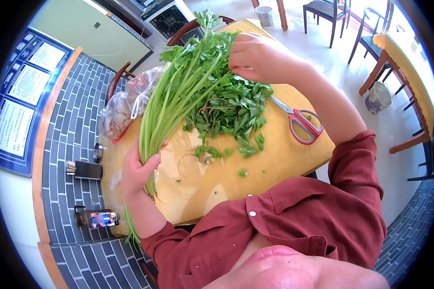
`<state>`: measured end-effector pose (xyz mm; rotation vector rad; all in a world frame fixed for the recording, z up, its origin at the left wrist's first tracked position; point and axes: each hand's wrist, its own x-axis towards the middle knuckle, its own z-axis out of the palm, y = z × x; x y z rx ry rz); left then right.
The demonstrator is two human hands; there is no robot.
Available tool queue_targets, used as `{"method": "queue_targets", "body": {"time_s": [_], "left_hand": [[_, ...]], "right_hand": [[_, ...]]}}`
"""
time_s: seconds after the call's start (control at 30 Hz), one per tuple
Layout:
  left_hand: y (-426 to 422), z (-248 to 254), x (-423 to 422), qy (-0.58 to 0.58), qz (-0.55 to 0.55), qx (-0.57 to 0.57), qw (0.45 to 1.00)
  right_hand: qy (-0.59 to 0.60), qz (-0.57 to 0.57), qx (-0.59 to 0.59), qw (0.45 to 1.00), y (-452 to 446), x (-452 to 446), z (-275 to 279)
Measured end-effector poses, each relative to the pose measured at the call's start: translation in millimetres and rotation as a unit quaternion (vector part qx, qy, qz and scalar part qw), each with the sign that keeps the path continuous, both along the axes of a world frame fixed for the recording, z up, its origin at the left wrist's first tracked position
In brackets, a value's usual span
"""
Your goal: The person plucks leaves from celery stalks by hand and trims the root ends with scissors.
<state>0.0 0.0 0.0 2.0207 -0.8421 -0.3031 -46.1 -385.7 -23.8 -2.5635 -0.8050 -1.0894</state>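
My left hand is wrapped round the lower stalks of a bunch of celery, which is held slanting over the table with its leaves away from me. At the leafy end, my right hand has its fingers curled together against the leaves. What lies between those fingertips is hidden. Beneath and to the right of the bunch, a pile of loose celery leaves rests on the wooden table. Scissors with red and grey handles lie to the right of the pile, blades toward it.
Clear plastic bags with contents stand at the table's left. Along the brick wall are a metal cup, a black holder and a lit phone. Leaf scraps dot the tabletop. A patterned bin stands on the floor at right.
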Motion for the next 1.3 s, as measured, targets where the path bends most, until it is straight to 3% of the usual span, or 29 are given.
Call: {"method": "queue_targets", "body": {"time_s": [0.17,0.2,0.27,0.3,0.37,0.47,0.53,0.57,0.6,0.7,0.9,1.0,1.1,1.3], "left_hand": [[-1,-6,-14,0.015,0.000,-0.013,1.000],[-2,-7,-16,0.014,0.009,-0.014,1.000],[-2,-8,-20,0.013,0.027,-0.012,0.999],[0,-8,-21,0.019,0.032,-0.023,0.999],[5,-10,-22,0.031,0.042,-0.045,0.998],[14,-14,-21,0.013,0.031,-0.040,0.999],[16,-15,-22,0.012,0.035,-0.034,0.999],[17,-16,-23,0.012,0.037,-0.032,0.999],[17,-15,-25,0.011,0.037,-0.027,0.999],[17,-11,-30,-0.010,0.040,-0.002,0.999],[20,-10,-33,-0.038,0.052,0.033,0.997],[21,-10,-33,-0.048,0.056,0.045,0.996],[23,-9,-34,-0.045,0.064,0.046,0.996],[29,-4,-36,-0.052,0.068,0.069,0.994]], "right_hand": [[-0.067,-0.042,0.080,0.994,14,5,-20],[-0.015,-0.062,0.198,0.978,16,4,-18],[0.093,-0.098,0.424,0.895,21,1,-15],[0.109,-0.103,0.473,0.868,11,3,-14],[0.060,-0.064,0.478,0.874,2,6,-17],[0.085,-0.033,0.294,0.951,7,-6,-3],[0.001,-0.049,0.149,0.988,12,4,-6],[-0.041,-0.056,0.074,0.995,16,9,-6],[0.025,-0.067,0.063,0.995,21,9,-5],[0.054,-0.101,-0.019,0.993,25,13,-3],[0.011,-0.072,-0.010,0.997,27,15,-3],[0.048,-0.032,-0.031,0.998,24,17,-5],[0.130,-0.062,-0.030,0.989,28,12,-5],[0.006,0.017,-0.018,1.000,23,19,-14]]}}
